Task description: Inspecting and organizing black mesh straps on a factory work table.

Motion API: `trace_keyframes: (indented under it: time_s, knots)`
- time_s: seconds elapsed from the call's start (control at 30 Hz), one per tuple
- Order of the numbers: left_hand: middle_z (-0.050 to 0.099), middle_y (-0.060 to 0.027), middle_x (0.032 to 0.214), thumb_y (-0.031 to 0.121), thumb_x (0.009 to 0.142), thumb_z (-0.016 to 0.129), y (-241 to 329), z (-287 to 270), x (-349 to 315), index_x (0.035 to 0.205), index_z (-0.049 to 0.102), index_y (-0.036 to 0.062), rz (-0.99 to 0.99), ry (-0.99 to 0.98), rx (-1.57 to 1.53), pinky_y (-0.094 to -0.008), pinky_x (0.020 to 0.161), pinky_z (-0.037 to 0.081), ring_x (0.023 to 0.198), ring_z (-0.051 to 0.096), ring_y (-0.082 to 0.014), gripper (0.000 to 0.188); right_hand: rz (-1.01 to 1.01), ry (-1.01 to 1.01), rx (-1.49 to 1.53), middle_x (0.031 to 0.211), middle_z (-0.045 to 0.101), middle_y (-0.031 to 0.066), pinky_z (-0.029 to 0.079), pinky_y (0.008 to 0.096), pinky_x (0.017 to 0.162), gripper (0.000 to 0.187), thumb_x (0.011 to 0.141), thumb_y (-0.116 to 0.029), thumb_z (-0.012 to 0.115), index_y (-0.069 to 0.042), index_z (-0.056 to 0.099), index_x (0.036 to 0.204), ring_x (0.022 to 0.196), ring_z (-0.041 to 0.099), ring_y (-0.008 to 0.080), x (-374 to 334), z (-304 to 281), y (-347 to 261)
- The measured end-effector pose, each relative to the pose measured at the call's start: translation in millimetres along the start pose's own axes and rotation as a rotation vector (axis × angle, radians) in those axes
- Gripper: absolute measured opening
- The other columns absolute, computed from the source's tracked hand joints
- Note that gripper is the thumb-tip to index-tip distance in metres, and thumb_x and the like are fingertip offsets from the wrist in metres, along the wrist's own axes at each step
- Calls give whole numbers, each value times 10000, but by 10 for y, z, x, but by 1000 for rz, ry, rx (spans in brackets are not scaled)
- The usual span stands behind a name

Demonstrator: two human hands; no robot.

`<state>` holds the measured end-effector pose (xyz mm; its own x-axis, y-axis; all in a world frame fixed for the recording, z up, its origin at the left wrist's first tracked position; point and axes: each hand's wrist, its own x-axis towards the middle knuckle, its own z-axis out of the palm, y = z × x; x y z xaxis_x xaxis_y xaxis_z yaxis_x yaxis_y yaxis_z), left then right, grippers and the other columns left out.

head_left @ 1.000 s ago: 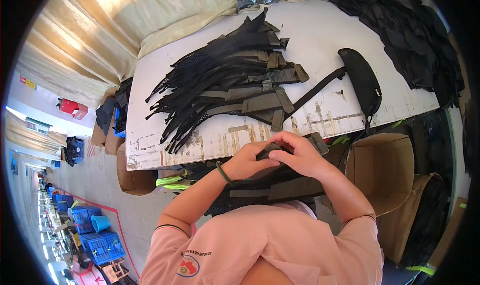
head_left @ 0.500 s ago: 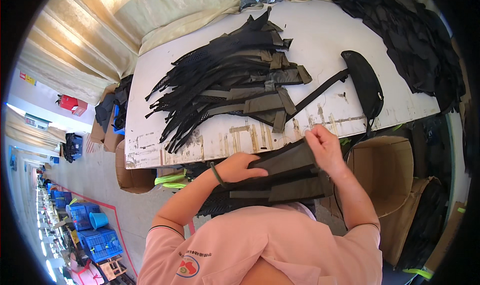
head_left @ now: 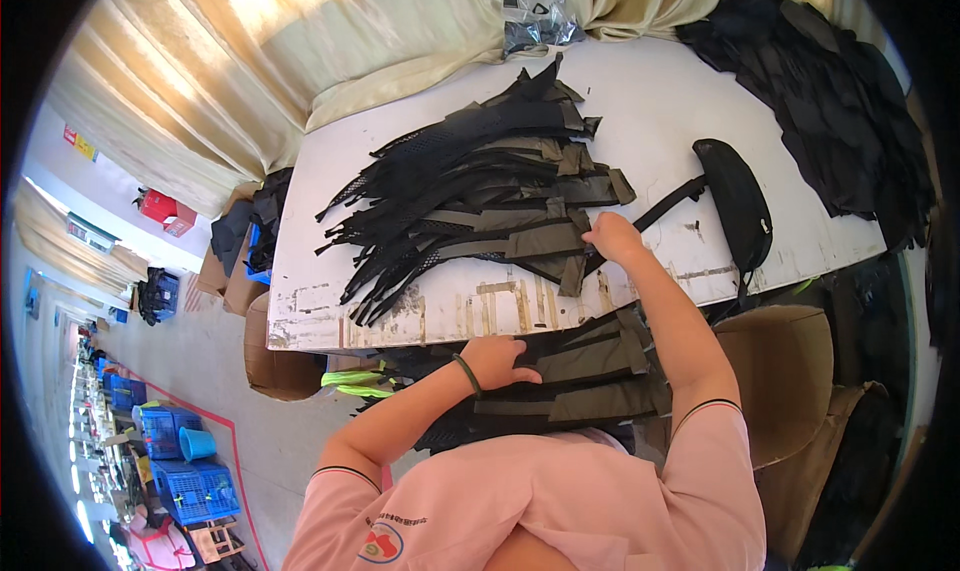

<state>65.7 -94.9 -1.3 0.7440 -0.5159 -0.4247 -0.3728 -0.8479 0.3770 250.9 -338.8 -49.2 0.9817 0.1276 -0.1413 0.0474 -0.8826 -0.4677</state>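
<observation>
On the white table [head_left: 450, 316] a fanned pile of black mesh fabric straps [head_left: 430, 196] with grey-brown panels points its narrow ends to the left. My right hand [head_left: 613, 238] reaches over the table edge, its fingers closed at the wide right end of the nearest fabric strap [head_left: 545, 241]. More such straps [head_left: 600, 396] lie across my lap, below the table edge. Over their left part rests my left hand [head_left: 498, 363], thumb apart from the fingers; a dark band circles that wrist. What lies under its palm is hidden.
A black pouch [head_left: 735, 206] with a strap lies right of the pile. Dark fabric pieces [head_left: 820, 101] are heaped at the far right. Cardboard boxes [head_left: 775, 371] stand below the table. Clear bags [head_left: 540, 21] sit at the back by the curtain. Blue crates [head_left: 200, 491] stand left on the floor.
My right hand has let go of the strap on my lap and moved up and forward to the pile. My left hand has stayed near the lap straps. The view has tilted slightly.
</observation>
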Motion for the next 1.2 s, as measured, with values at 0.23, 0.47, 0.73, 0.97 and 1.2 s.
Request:
trace_keyframes:
  time_s: [0.23,0.47,0.73,0.97,1.2]
  knots:
    - [616,-167,1072,264,838,655,78,-617,117,1084,595,25,241,898,-213,-414,893,452,1050,560,-338,348,-233,4,540,703,583,119,462,347,594,222,840,-159,672,-17,506,803,642,584,269,-1044,-508,-509]
    - [633,-161,818,169,845,634,218,-723,417,942,607,-12,344,512,-653,-329,674,478,727,606,-275,207,-318,230,482,844,596,91,479,327,649,275,794,-133,729,-48,525,957,725,593,211,-1729,-596,-607]
    - [590,-59,709,153,824,694,341,-569,379,831,567,11,199,485,-803,-282,600,442,639,512,-122,191,-457,506,73,885,608,114,485,400,636,329,779,-21,631,-71,519,1085,748,609,309,-1714,-324,-640]
    - [542,-53,725,88,803,706,315,-541,235,804,537,23,270,349,-827,-294,591,427,635,496,-151,181,-569,238,206,771,582,93,486,390,577,110,812,-114,643,-76,567,882,661,599,293,-1626,-439,-554]
    - [515,-111,759,82,790,688,461,-446,34,790,524,42,571,521,-455,-355,614,435,700,524,-283,169,-350,230,451,687,573,92,453,340,562,187,810,-160,654,-44,559,700,620,572,221,-1552,-428,-474]
